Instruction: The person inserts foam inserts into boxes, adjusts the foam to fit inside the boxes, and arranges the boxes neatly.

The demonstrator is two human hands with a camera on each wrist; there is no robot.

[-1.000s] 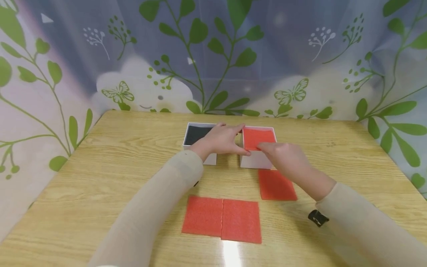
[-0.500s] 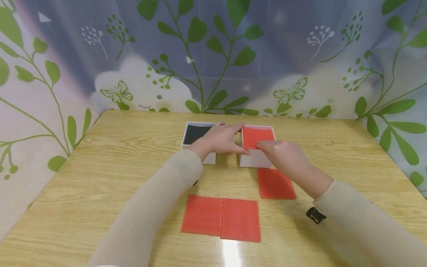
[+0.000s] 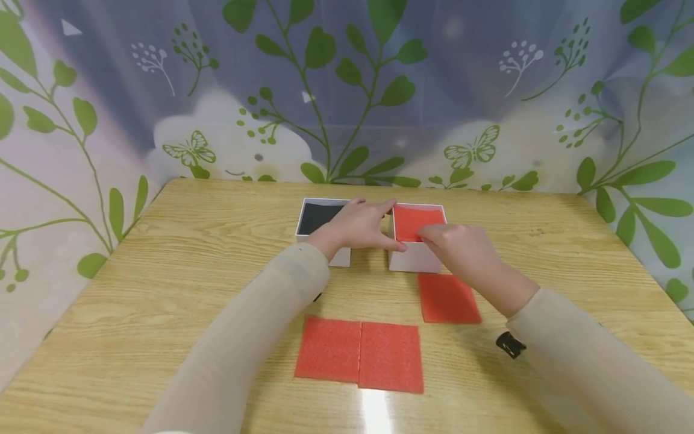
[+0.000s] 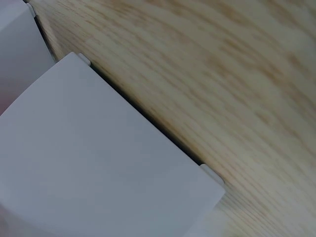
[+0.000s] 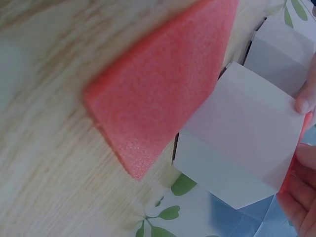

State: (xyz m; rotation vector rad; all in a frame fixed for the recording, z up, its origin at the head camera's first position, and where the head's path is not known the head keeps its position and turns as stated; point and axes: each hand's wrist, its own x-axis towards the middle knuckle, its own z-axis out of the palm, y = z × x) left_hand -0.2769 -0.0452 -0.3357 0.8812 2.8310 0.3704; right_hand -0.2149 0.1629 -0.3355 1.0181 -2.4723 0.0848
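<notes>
Two white boxes stand side by side in the head view. The right white box (image 3: 414,259) is filled near its rim with a red felt sheet (image 3: 414,218). My left hand (image 3: 362,226) grips this box along its left side, thumb at the front corner and a finger at the back corner. At the front rim, the curled fingers of my right hand (image 3: 463,250) pinch the red sheet's near edge; the fingertips are partly hidden. Black sheets (image 3: 317,218) fill the left box (image 3: 341,259), which my left hand partly covers.
A loose red felt square (image 3: 447,299) lies in front of the right box. Closer to me, two more red squares, the left one (image 3: 329,349) and the right one (image 3: 391,357), lie edge to edge on the wooden table (image 3: 162,289). A leaf-patterned curtain (image 3: 347,90) hangs behind.
My right hand has risen very slightly at the box's front rim, its fingers still at the red sheet. My left hand and the boxes stay in place.
</notes>
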